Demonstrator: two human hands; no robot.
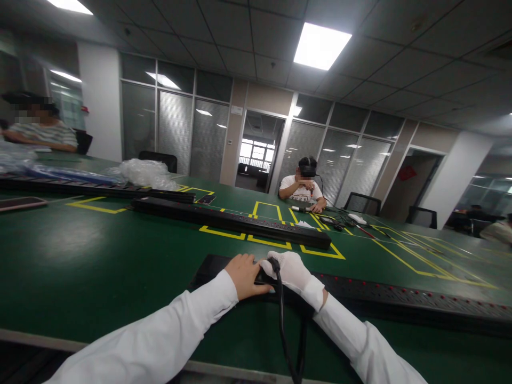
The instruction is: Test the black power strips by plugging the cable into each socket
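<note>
A long black power strip (392,298) with rows of red-marked sockets lies across the near part of the table. My left hand (245,277), bare, is closed round the strip near its left end, fingers over the top and thumb along the front side. Just right of it, my right hand (294,272), in a white glove, pinches a black power cable (281,320) close against the strip. From there the cable hangs down past the table's near edge. The cable's tip is hidden by my gloved fingers, so I cannot see whether it sits in a socket.
Another black power strip (232,218) lies farther back among yellow tape marks on the green table (100,272). Clear plastic wrap (146,173) and a phone (22,203) are at left. A person (302,184) sits opposite, near tangled cables (336,221); another person (44,130) sits far left.
</note>
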